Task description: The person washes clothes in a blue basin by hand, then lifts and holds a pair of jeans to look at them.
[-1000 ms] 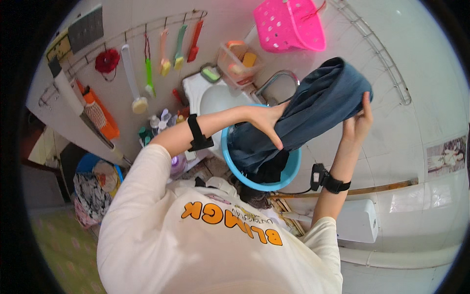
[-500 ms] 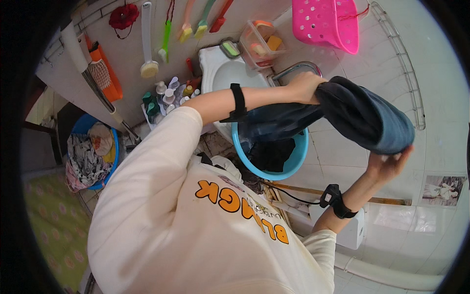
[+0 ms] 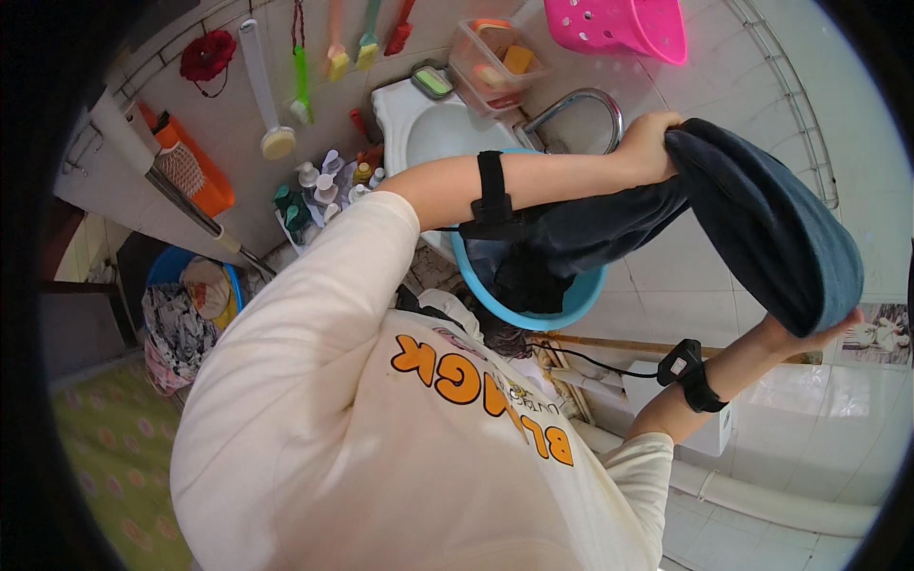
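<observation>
A pair of dark blue jeans [image 3: 773, 224] hangs stretched between my two hands, right of the sink. My left hand [image 3: 653, 147] is closed around a bunched part of them near the tap. At the far right, my right hand [image 3: 804, 335] holds the lower end of a wide, tube-like part; its fingers are partly hidden by the cloth. From my left hand the rest of the jeans slopes down into a light blue basin [image 3: 583, 303]. Black cloth [image 3: 535, 285] lies in the basin.
Behind the basin are a white sink [image 3: 400, 119] and curved tap [image 3: 619, 119]. A pink perforated basket [image 3: 628, 29] hangs above. Bottles [image 3: 324, 186] stand left of the sink, beneath hanging brushes [image 3: 277, 143]. A blue tub [image 3: 164, 266] of clothes sits far left.
Both hands have moved right with the jeans, the right hand also lower and the left slightly higher. The stretched part extends farther out over the right side. My view has shifted slightly.
</observation>
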Action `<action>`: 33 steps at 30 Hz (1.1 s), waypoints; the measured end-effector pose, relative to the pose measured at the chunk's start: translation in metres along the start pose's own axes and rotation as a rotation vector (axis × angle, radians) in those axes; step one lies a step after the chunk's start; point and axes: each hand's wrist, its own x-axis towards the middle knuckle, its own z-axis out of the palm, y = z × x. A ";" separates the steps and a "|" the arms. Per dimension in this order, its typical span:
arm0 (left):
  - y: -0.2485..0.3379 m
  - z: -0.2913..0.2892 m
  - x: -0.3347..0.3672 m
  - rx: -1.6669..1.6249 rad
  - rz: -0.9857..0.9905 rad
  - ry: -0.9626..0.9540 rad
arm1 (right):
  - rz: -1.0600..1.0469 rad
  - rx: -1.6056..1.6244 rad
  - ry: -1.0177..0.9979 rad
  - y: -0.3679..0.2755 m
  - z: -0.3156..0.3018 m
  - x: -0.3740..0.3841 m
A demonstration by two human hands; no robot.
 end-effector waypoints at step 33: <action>-0.076 -0.124 -0.091 1.036 -0.358 -1.676 | 0.464 -0.859 -1.424 0.176 -0.046 -0.209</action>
